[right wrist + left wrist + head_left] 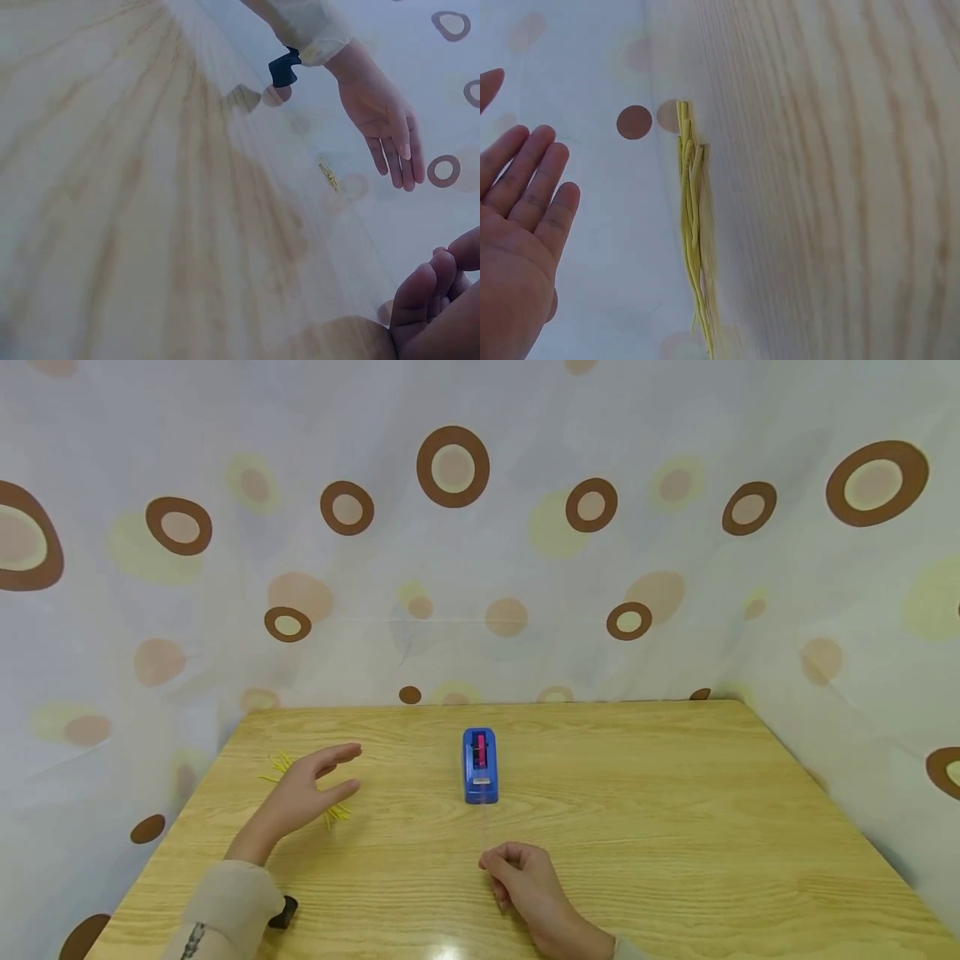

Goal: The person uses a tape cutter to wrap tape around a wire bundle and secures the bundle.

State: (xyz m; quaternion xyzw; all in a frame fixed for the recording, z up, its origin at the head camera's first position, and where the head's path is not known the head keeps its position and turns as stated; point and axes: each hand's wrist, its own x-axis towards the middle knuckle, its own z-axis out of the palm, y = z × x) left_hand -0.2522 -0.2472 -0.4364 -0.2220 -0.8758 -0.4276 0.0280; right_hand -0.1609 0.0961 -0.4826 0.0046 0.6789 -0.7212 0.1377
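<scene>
A blue tape dispenser (471, 781) with a pink core stands near the middle of the table. From its cutter end a clear strip of tape (483, 828) runs toward the front. My right hand (531, 889) pinches the free end of that strip between thumb and forefinger. Over to the left, my left hand (300, 789) is held above a loose bunch of thin yellow strands (337, 812), its fingers extended and nothing in them. In the left wrist view the strands (690, 195) lie lengthwise on the wood, apart from the open palm (514, 247).
The wood-grain table (675, 810) reaches back to a pale curtain (510, 560) patterned with brown rings and spots, which also hangs along both sides. A dark device (283, 912) sticks out at the left sleeve.
</scene>
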